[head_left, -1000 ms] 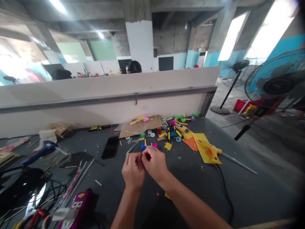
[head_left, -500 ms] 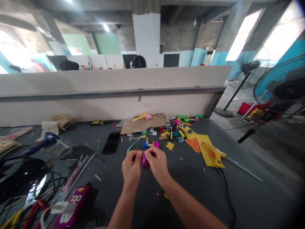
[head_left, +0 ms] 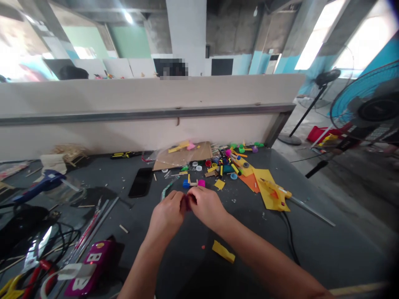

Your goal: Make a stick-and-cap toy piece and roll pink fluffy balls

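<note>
My left hand (head_left: 166, 216) and my right hand (head_left: 205, 205) meet above the dark tabletop (head_left: 246, 253), pinching a small magenta piece (head_left: 187, 202) between their fingers. Most of that piece is hidden by my fingers. Just beyond my fingertips sit a blue cap (head_left: 186, 183) and a pink cap (head_left: 201, 183). A folded yellow paper scrap (head_left: 223, 251) lies below my right forearm. Farther right, a yellow hot glue gun (head_left: 276, 194) rests on yellow paper (head_left: 264, 182).
Caps, sticks and coloured scraps are heaped by a cardboard sheet (head_left: 182, 157) against a white partition (head_left: 140, 128). A black phone (head_left: 140, 182) lies left of them. Pliers (head_left: 34, 270), a magenta box (head_left: 92, 268) and cables crowd the near left. A standing fan (head_left: 368, 99) is beyond the right edge.
The magenta piece is now mostly covered by my fingers, and my hands have closed in around it. My forearms angle more widely, and the view has tilted, bringing the yellow scrap fully into sight.
</note>
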A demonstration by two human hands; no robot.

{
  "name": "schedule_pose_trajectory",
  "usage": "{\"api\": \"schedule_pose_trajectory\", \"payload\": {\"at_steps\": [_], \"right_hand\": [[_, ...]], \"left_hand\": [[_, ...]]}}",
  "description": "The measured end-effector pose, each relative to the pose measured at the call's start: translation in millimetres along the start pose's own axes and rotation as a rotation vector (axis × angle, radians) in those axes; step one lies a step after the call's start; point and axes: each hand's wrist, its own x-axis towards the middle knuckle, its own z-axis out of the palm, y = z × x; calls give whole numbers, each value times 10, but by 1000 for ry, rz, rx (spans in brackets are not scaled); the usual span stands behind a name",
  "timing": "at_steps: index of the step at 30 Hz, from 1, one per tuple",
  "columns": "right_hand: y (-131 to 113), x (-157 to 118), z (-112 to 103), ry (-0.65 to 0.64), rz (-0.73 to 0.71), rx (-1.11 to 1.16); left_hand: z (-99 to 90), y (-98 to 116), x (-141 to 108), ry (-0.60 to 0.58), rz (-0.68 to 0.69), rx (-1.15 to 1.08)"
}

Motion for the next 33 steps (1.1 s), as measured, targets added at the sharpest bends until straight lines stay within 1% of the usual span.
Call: {"api": "schedule_pose_trajectory", "payload": {"at_steps": [3, 5, 7, 9, 11, 14, 15, 17, 19, 20, 21, 22, 25, 27, 28, 29, 31, 33], "right_hand": [[9, -9, -35, -16, -13, -38], [1, -32, -76, -15, -17, -13], [-23, -69, -113, 0, -8, 44], [-58, -116, -127, 34, 20, 112], [-89, -163, -104, 80, 63, 182], [-92, -201, -20, 119, 121, 321], [-80, -200, 7, 125, 149, 372], [-41, -177, 25, 129, 251, 481], [-6, -146, -23, 136, 367, 598], [1, -136, -72, 138, 389, 663], [0, -132, -130, 158, 374, 715], [-10, -136, -190, 185, 355, 757], [-71, -192, -303, 296, 325, 801], [-106, -251, -282, 354, 343, 787], [-116, -282, -245, 364, 357, 775], [-120, -312, -199, 357, 374, 767], [-117, -361, -97, 311, 397, 752], [-108, -386, -12, 259, 407, 746]], "left_hand": [[-17, 3, 20, -30, 58, -53], [-29, 23, 9, -7, 97, -118], [-17, 60, -17, 70, 122, -190], [21, 103, -48, 177, 126, -259], [76, 147, -82, 275, 120, -306], [153, 224, -146, 378, 110, -336], [169, 260, -173, 414, 108, -342], [183, 346, -230, 489, 133, -369], [172, 436, -275, 546, 210, -432], [160, 471, -287, 564, 223, -481], [144, 496, -291, 598, 207, -517], [128, 510, -289, 620, 167, -523], [95, 496, -271, 682, -56, -523], [96, 466, -276, 683, -208, -564], [103, 451, -285, 673, -281, -613], [111, 436, -297, 656, -357, -686], [130, 410, -323, 628, -519, -900], [142, 387, -340, 641, -650, -1149]]}}
